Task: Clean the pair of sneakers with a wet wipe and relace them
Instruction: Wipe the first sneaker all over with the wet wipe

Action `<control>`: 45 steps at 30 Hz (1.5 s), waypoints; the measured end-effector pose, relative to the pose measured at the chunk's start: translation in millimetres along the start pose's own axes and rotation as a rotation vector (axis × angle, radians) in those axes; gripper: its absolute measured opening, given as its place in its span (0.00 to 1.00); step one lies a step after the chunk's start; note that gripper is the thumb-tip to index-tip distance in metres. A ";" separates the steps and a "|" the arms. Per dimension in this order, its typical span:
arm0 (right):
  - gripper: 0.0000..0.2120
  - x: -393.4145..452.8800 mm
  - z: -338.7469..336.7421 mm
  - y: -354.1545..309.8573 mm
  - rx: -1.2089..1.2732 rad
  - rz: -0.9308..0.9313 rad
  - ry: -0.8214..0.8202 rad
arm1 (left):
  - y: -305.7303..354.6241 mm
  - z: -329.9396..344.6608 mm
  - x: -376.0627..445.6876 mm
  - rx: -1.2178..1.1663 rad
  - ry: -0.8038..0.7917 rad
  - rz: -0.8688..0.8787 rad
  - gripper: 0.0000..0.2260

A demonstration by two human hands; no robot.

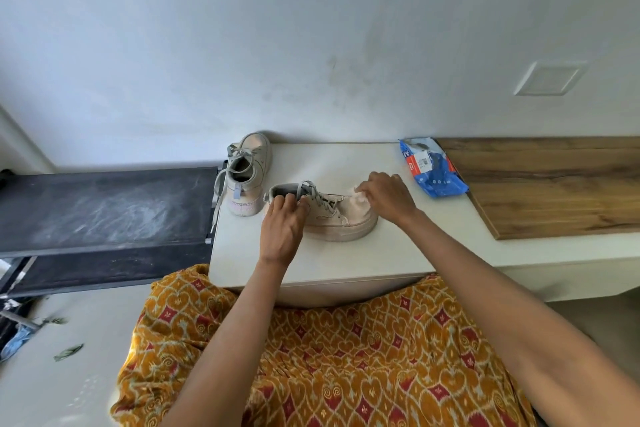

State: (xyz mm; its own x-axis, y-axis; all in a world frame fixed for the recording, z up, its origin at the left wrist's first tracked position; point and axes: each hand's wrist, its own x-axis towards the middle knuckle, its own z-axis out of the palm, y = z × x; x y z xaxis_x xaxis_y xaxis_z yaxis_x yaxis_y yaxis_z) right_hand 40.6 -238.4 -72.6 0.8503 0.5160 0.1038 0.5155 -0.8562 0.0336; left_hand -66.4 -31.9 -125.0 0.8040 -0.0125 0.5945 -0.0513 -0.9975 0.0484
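Note:
A beige sneaker (341,218) lies sideways on the white table (346,260), toe to the right, laced with grey laces. My left hand (282,225) grips its heel collar. My right hand (388,196) pinches a white wet wipe (360,196) and presses it on the toe. The second beige sneaker (247,172) stands at the table's back left corner, heel toward me, and its loose grey lace (217,198) hangs over the table's left edge.
A blue wet-wipe pack (433,166) lies at the back right of the table. A wooden board (554,184) adjoins the table's right side. A dark bench (104,208) stands to the left. The wall is close behind. Patterned orange fabric (329,350) covers my lap.

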 end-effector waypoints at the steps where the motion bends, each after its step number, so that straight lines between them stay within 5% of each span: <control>1: 0.17 -3.0 5.1 -2.8 0.044 0.049 0.024 | -1.6 -0.8 2.8 -0.007 -0.003 0.002 0.09; 8: 0.16 -12.1 16.9 -31.5 0.049 -0.013 0.060 | -6.6 3.1 10.0 0.019 -0.024 0.046 0.12; 14: 0.15 -12.1 21.4 -6.6 0.117 0.315 0.137 | 2.3 1.1 13.8 0.082 -0.026 0.020 0.05; 17: 0.14 -2.4 23.4 -0.5 0.172 0.338 0.109 | 10.0 1.1 18.7 0.103 -0.055 -0.002 0.12; 24: 0.11 1.4 32.2 -30.5 0.073 0.301 0.092 | 10.5 6.1 15.2 0.110 -0.046 -0.030 0.09; 30: 0.19 -38.0 43.4 -42.2 0.183 0.016 0.172 | 7.7 7.5 13.6 0.100 0.015 -0.015 0.05; 35: 0.15 -4.1 14.1 -11.4 0.344 0.175 0.085 | 9.9 3.4 12.0 0.115 -0.018 -0.035 0.07; 38: 0.18 3.5 21.3 -13.8 0.284 0.275 0.085 | 10.0 1.5 9.4 0.121 -0.049 -0.037 0.04; 45: 0.21 -5.0 29.7 -31.2 -0.033 0.081 0.030 | 10.6 -0.8 7.8 0.166 -0.132 0.008 0.09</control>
State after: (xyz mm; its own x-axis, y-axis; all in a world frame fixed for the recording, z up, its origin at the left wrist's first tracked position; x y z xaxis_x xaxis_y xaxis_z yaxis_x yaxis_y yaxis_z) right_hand 23.4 -213.5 -103.7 0.8852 0.4446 0.1371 0.4411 -0.8957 0.0570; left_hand -61.2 -42.5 -119.2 0.8750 -0.0187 0.4837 0.0312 -0.9950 -0.0949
